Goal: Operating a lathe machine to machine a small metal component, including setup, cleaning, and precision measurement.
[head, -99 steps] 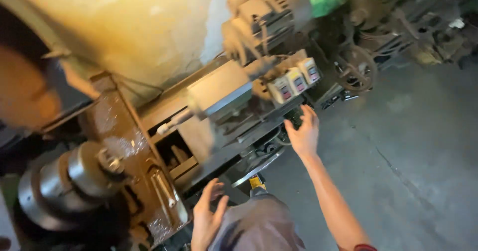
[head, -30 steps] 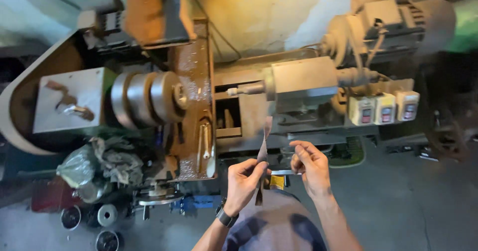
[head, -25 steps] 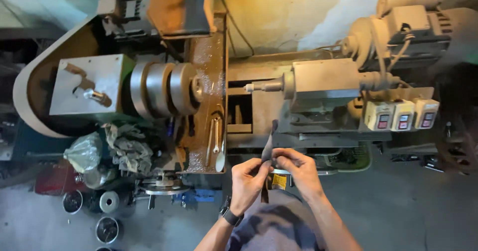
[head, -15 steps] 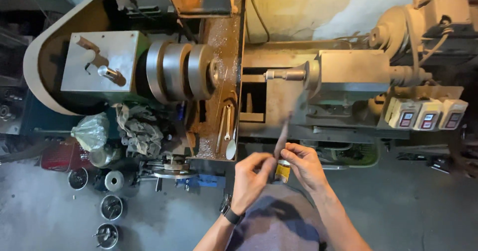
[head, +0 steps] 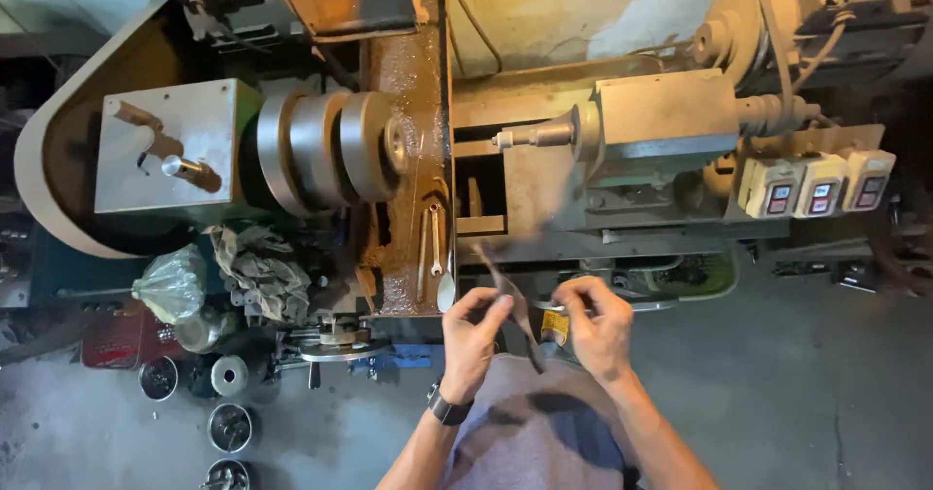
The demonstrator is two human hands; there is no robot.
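While the left hand pinches a thin dark strip near its middle, the right hand closes thumb and fingers around a small object just beside it, too blurred to name (something metallic glints at the fingertips). The strip slants from up near the lathe bed down across the person's lap, its outline smeared by motion. Half a second ago it stood nearly upright between the hands; now it leans left and the hands sit a little further apart, so the work on the strip looks ongoing rather than finished. Beyond the hands lie two slim tools on the rusty bed, the stepped pulley to the left, and three switch boxes at right.
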